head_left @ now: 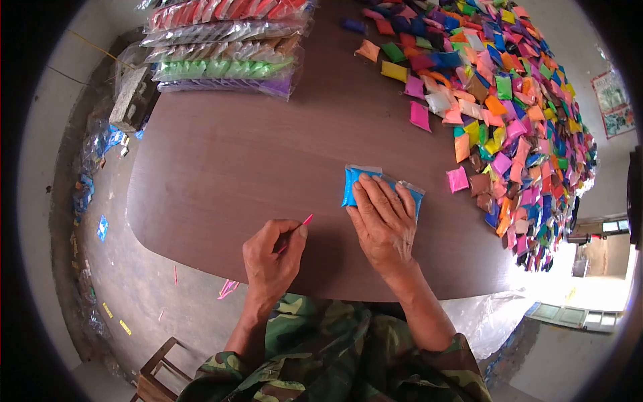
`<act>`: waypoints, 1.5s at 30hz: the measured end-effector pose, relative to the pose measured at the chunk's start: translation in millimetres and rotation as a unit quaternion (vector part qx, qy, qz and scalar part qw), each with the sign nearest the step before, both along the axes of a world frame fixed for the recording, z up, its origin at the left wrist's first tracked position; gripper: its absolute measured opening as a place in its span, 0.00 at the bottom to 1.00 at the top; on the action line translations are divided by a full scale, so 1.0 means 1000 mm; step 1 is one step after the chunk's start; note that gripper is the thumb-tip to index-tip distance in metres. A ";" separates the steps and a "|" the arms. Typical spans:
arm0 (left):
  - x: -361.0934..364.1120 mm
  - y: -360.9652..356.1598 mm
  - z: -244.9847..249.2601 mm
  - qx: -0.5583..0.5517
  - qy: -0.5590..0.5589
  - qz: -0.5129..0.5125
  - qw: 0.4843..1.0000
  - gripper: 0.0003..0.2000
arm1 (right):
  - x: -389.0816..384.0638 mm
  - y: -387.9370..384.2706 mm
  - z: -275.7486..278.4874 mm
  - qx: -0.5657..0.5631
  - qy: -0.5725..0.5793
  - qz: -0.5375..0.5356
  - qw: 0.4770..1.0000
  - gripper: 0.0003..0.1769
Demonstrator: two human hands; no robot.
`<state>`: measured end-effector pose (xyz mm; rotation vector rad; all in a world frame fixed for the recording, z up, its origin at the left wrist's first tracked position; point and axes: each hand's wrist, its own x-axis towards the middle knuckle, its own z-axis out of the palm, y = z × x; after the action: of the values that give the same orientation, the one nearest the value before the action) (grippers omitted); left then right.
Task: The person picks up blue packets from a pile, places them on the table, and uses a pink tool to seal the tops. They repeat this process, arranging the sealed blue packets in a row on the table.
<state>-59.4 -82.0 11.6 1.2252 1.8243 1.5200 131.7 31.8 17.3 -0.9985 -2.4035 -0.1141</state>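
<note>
My right hand (383, 218) lies flat, fingers spread, pressing on blue sachets (353, 182) lying side by side on the brown table (234, 167). My left hand (271, 258) is closed around a thin pink stick (305, 222), whose tip points toward the blue sachets. The stick tip stays a short way left of them, not touching.
A large heap of small coloured sachets (509, 100) covers the table's right side. Long clear bags of sorted sachets (224, 47) lie stacked at the far left. A pink sachet (457, 179) lies apart near the heap. A wooden chair (157, 372) stands below left.
</note>
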 end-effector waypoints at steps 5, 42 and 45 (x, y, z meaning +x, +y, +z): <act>0.001 0.001 0.004 0.001 0.009 0.016 1.000 0.04 | 0.002 -0.005 0.000 -0.037 -0.018 0.009 0.999 0.32; -0.030 0.009 -0.052 -0.005 0.190 -0.001 0.982 0.09 | 0.274 -0.035 -0.008 0.034 0.253 -0.316 0.914 0.15; -0.033 0.011 -0.054 -0.012 0.194 0.005 0.981 0.09 | 0.320 -0.018 -0.003 0.084 0.226 -0.360 0.901 0.12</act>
<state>-92.3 -71.4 -42.0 1.5903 2.0837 1.3263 451.7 14.1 14.7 -1.5803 -1.4914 -0.3083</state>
